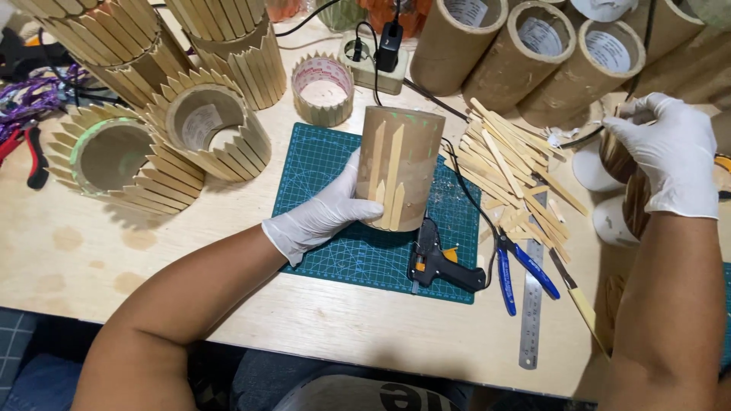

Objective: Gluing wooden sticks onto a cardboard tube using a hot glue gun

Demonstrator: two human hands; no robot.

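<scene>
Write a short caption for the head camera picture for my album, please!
Gloved left hand holds a cardboard tube on a green mat; right hand reaches past the wooden sticks.

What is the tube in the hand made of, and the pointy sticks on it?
The tube held by the left hand looks like plain brown cardboard: dull, matte, thick-walled. The pointed sticks on it seem to be thin pale wood, flat and unpainted, though the grain is too small to see.

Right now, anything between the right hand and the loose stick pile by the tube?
Nothing visible blocks it. The right hand rests at the table's right edge, and the stick pile lies directly to its left with open tabletop between. The left hand grips the cardboard tube further left.
</scene>
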